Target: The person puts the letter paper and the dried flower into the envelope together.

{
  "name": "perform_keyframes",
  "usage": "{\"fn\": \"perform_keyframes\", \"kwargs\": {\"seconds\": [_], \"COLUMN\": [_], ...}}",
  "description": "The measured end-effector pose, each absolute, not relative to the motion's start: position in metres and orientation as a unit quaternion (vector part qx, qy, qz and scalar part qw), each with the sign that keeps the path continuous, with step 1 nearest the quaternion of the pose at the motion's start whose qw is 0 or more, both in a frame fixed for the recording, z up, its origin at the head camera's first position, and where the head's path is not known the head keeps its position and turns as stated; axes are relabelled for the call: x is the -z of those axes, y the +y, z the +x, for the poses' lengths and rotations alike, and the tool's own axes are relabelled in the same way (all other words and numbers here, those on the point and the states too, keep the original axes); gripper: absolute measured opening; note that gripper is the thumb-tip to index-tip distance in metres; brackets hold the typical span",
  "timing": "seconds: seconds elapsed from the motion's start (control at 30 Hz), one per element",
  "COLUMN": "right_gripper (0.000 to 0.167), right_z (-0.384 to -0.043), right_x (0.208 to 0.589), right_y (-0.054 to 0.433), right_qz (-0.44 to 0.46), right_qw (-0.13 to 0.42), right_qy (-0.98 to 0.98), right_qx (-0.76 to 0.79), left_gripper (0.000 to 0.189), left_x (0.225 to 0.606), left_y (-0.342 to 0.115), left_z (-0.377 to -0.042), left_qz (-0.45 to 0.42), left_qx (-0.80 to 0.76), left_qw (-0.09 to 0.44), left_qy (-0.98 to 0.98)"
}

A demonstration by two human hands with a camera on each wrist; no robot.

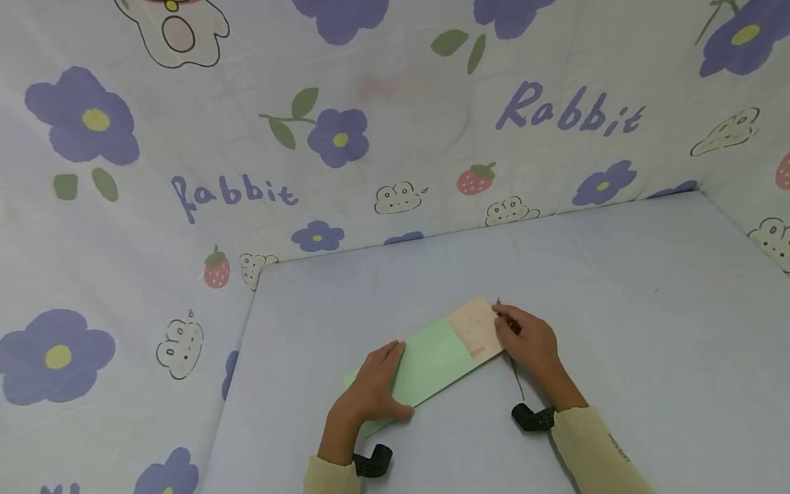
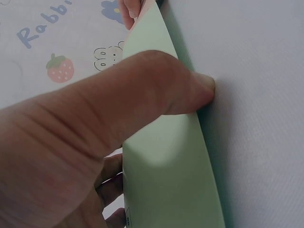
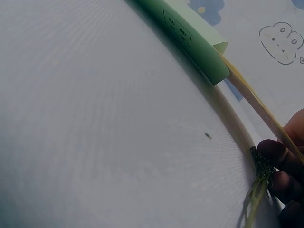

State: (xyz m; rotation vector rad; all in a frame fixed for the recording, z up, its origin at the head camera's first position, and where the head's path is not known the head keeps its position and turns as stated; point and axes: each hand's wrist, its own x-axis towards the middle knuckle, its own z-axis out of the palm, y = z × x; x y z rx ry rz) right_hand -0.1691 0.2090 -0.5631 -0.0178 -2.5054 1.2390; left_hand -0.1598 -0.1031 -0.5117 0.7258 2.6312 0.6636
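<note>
My left hand (image 1: 373, 384) spans a long green paper sleeve (image 1: 432, 360), thumb at the near edge and fingers at the far edge. In the left wrist view the thumb lies across the green surface, with other fingertips at the opposite edge. A pale pink card (image 1: 478, 329) sticks out of the sleeve's right end. At that end my right hand (image 1: 531, 343) pinches the card between thumb and fingers. The same hand holds a dark green sprig (image 3: 260, 166) with thin stems, tucked against its fingers. The card's inner part is hidden in the sleeve.
Everything lies on a pale table (image 1: 617, 329). A patterned cloth (image 1: 432, 137) with flowers and rabbits hangs behind and to the left. Black wrist devices (image 1: 375, 461) sit below both hands. A tiny dark speck (image 3: 208, 136) shows on the table.
</note>
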Motion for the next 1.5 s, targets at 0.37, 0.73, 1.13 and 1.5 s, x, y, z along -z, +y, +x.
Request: {"fn": "perform_keyframes", "kwargs": {"seconds": [0.37,0.73,1.13,1.5], "right_gripper": [0.028,0.028,0.028,0.028], "right_z": [-0.1687,-0.1688,-0.1678,-0.1671], "right_x": [0.5643,0.5666,0.5677,0.5686], "right_y": [0.2082,0.2075,0.2072,0.2071], "right_qz": [-0.002,0.001,0.004,0.004], "right_qw": [0.185,0.191,0.191,0.19], "right_qy": [-0.882,-0.881,-0.876,-0.879], "right_qx": [-0.434,-0.434,-0.442,-0.436], "left_gripper": [0.107,0.107,0.107,0.108], "left_x": [0.5132,0.5154,0.5172,0.5214], "left_y": [-0.1027,-0.103,-0.1042,-0.1047], "left_z": [-0.161,-0.1613,-0.1616,-0.1619], "left_qz": [0.25,0.247,0.252,0.252], "left_qx": [-0.229,-0.226,-0.231,-0.227], "left_qw": [0.167,0.166,0.161,0.158], "left_qy": [0.926,0.928,0.926,0.927]}}
